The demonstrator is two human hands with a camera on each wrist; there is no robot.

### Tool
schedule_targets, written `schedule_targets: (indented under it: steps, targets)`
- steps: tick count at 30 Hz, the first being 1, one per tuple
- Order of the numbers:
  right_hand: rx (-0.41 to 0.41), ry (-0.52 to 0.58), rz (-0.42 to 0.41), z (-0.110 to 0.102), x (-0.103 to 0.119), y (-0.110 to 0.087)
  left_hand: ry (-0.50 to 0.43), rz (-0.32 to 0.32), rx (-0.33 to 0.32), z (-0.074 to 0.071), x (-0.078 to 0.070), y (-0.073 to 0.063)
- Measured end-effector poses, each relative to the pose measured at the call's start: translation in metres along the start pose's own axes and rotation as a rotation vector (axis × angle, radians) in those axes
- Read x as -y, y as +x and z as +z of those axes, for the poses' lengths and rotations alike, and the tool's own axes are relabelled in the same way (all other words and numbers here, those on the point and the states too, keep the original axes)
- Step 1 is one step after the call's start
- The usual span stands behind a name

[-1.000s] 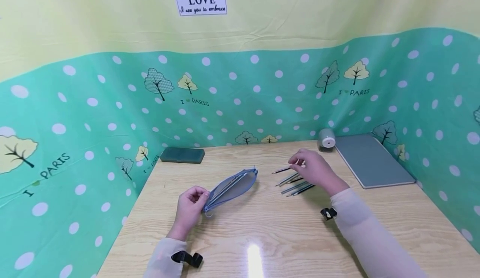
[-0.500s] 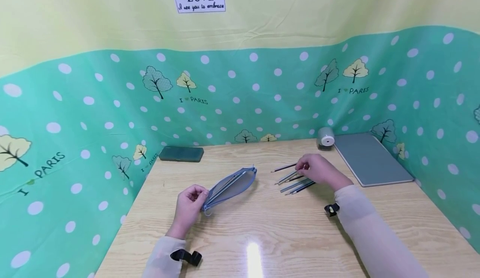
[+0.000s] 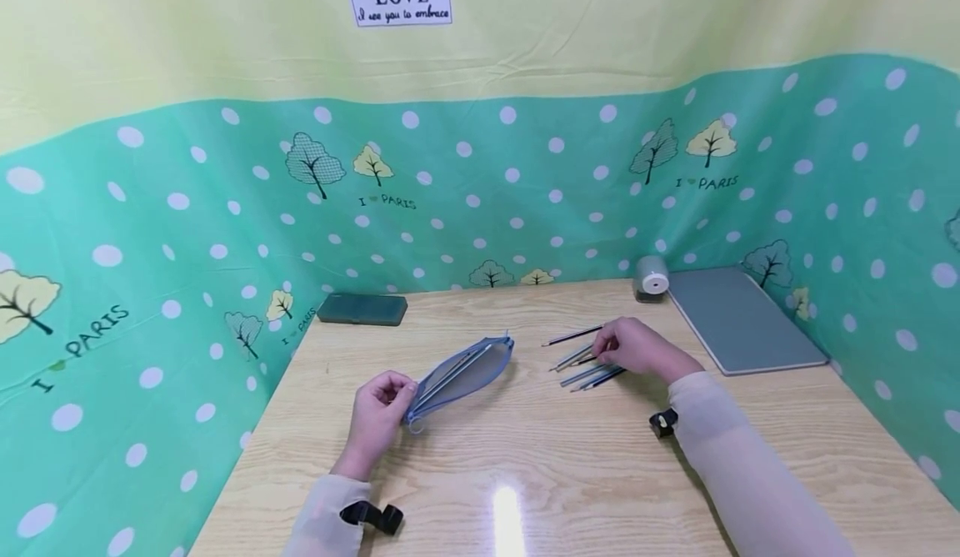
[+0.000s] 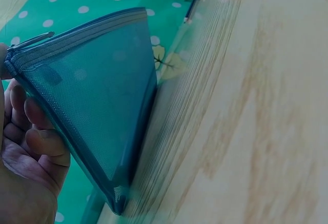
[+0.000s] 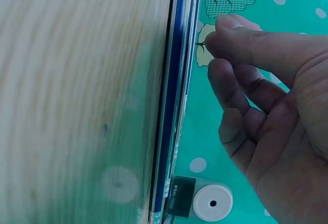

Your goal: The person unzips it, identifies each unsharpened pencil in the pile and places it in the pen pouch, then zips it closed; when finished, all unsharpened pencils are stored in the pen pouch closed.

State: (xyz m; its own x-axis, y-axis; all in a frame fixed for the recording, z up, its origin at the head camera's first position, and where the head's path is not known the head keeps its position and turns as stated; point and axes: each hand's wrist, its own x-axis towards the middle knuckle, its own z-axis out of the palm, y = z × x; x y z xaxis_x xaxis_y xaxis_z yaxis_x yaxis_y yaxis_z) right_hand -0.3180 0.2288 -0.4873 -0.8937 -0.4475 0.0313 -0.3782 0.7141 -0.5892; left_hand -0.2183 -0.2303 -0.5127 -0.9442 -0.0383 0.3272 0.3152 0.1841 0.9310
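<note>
My left hand [image 3: 381, 411] grips one end of a blue mesh zip pencil pouch [image 4: 97, 90], its fingers behind the corner by the zip pull. The pouch stands tilted on the table with its mouth unzipped, and a few pencils [image 3: 453, 375] lie lengthwise inside. At the right, my right hand [image 3: 633, 348] hovers over several loose pencils [image 3: 576, 358] spread side by side. Its thumb and fingers are loosely bent, with nothing between them in the right wrist view; dark blue pencils [image 5: 171, 106] lie just beside the fingertips. One dark pencil [image 3: 572, 336] lies apart, farther back.
A dark green flat case [image 3: 363, 310] lies at the back left of the wooden table [image 3: 450, 490]. At the back right stand a grey pencil sharpener [image 3: 652, 278] and a flat grey board [image 3: 746, 319]. A dotted cloth [image 3: 450, 148] hangs close behind the table.
My right hand has left the single dark pencil at the back and come nearer, over the other pencils. My left hand and the pouch have stayed in place.
</note>
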Motion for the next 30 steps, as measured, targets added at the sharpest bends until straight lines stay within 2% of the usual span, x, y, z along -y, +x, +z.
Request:
schedule_targets:
  steps: [18,30]
  targets:
    - [0.031,-0.047,0.058,0.0040,-0.0018,0.0012,0.016,0.002,-0.006,-0.0009,0.0002,-0.0001]
    - [0.045,-0.054,0.058,0.0076,-0.0039,0.0022,0.007,-0.004,0.002,-0.0004,0.0014,-0.0001]
